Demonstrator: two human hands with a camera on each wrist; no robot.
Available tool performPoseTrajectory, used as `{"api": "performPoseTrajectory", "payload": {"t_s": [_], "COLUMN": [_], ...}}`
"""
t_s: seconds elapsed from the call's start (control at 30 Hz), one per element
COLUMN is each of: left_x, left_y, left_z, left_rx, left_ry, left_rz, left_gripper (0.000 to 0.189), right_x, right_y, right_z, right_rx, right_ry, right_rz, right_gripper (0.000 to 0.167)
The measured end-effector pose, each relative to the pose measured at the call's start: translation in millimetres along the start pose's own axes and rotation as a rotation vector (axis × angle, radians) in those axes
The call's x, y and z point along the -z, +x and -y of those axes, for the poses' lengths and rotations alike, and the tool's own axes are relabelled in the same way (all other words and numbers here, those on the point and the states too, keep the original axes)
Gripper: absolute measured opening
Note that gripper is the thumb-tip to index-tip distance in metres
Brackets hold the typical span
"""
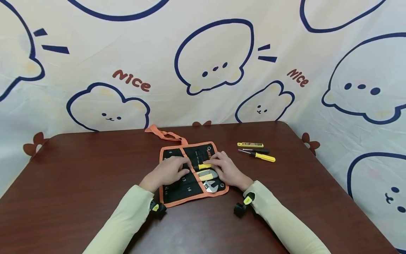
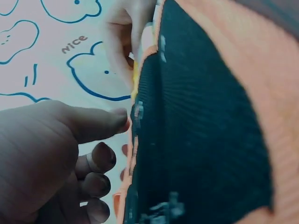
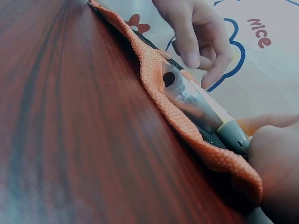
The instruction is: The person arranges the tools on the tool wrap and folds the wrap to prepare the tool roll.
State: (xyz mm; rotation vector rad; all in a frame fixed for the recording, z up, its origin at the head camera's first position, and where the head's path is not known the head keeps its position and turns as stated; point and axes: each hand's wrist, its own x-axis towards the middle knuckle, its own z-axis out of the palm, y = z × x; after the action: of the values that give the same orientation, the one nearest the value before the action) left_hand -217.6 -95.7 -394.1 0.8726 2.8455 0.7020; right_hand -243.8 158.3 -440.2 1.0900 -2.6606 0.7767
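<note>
A black tool pouch [image 1: 177, 197] with orange trim lies spread on the table. My right hand [image 1: 229, 172] is over its right half, fingers pinching a yellow-handled tool [image 1: 204, 166] partly tucked at the orange center strip. Just below that tool, a grey and pale-yellow utility knife [image 1: 207, 175] and an adjustable wrench [image 1: 210, 186] sit in pockets; the wrench's holed handle end [image 3: 174, 84] shows in the right wrist view. My left hand [image 1: 171, 170] rests over the left half, fingers loosely bent, its thumb [image 2: 105, 122] at the pouch edge in the left wrist view.
To the right of the pouch lie a yellow box cutter [image 1: 250, 144], a yellow-handled screwdriver [image 1: 264, 157] and a dark-handled tool [image 1: 261, 150]. An orange strap [image 1: 166, 134] trails toward the table's back edge. A printed cloth [image 1: 203, 106] hangs behind the table [image 1: 79, 183].
</note>
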Motion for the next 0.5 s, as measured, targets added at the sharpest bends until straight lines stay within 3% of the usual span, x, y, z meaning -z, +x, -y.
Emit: {"api": "performPoseTrajectory", "payload": {"t_s": [0.5], "left_x": [-13.2], "left_y": [11.8], "left_z": [4.7], "left_rx": [0.015], "left_ry": [-0.017], "left_rz": [0.028], "left_gripper": [0.024], "right_x": [0.1], "right_y": [-0.3], "right_z": [-1.1], "right_rx": [-0.008], "right_ry": [-0.001], "right_rz": [-0.009], "right_gripper": [0.03]}}
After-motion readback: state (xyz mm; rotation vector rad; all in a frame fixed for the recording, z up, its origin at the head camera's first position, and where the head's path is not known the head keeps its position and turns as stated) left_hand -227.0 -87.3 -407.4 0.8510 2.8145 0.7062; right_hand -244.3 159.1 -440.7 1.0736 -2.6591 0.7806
